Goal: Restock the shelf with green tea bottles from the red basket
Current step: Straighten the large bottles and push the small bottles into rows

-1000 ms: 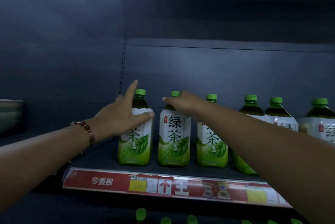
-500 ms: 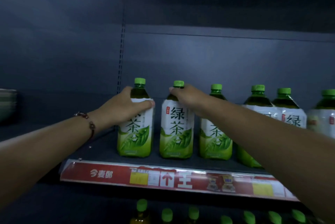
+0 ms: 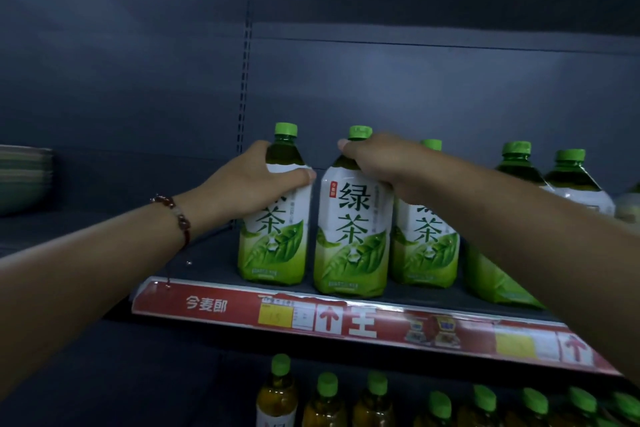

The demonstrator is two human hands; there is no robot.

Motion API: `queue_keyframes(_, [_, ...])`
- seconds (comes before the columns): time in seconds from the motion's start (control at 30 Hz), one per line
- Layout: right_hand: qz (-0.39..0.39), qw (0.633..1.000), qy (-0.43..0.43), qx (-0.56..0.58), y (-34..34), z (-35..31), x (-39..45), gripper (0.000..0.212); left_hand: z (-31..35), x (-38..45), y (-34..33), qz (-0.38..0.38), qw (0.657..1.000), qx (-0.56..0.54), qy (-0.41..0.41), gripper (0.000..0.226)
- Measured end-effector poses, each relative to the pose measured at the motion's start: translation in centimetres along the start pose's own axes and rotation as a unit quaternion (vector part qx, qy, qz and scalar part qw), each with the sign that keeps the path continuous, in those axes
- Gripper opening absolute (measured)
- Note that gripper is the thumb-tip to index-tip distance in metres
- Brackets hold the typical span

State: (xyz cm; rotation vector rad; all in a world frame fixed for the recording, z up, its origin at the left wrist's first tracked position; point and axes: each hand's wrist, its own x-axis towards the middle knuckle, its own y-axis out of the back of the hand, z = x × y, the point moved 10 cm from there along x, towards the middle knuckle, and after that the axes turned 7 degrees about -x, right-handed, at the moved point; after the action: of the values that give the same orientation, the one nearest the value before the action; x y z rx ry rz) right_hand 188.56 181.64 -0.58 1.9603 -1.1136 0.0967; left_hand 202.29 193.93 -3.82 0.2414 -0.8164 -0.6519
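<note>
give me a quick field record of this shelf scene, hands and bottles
left hand: left hand grips the shoulder of the leftmost bottle
right hand: right hand grips the neck of the second bottle
bottle state: both upright on the shelf, labels facing out
neighbours: third bottle right beside the second, more further right
shelf edge: red price strip
below: lower row of green-capped bottles
red basket: not in view

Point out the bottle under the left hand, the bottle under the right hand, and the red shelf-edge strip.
leftmost green tea bottle (image 3: 277, 246), head view, on its front label.
second green tea bottle (image 3: 353, 239), head view, on its front label.
red shelf-edge strip (image 3: 207, 304), head view, on its white lettering.
</note>
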Motion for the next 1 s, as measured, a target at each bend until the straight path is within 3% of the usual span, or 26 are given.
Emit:
queue_keyframes(0.57, [0.028,0.999,0.008,0.03,-0.7,0.9,1.3,0.05,1.4,-0.4,-1.2,0.001,1.0,-0.006,-0.027,0.039])
queue_keyframes(0.67, [0.012,1.0,0.009,-0.003,-0.6,0.8,1.0,0.061,1.2,-0.5,-1.1,-0.003,1.0,-0.002,-0.017,0.056])
queue_keyframes(0.73, [0.029,0.999,0.027,-0.037,0.6,0.4,0.7,0.068,0.8,-0.7,-1.1,-0.009,1.0,0.005,-0.009,0.091])
queue_keyframes(0.8, [0.108,0.99,0.072,-0.05,4.1,-0.5,-0.3,0.068,1.6,-0.9,-0.7,0.026,0.996,0.055,-0.059,0.109])
queue_keyframes(0.9, [0.205,0.968,0.114,-0.091,8.6,-0.6,-1.1,0.068,5.5,-2.6,-0.4,0.099,0.961,0.178,-0.187,0.101])
queue_keyframes(1.0, [0.16,0.98,0.044,-0.113,9.3,1.8,-0.5,0.073,9.0,-3.3,-2.5,0.075,0.937,0.222,-0.258,0.084])
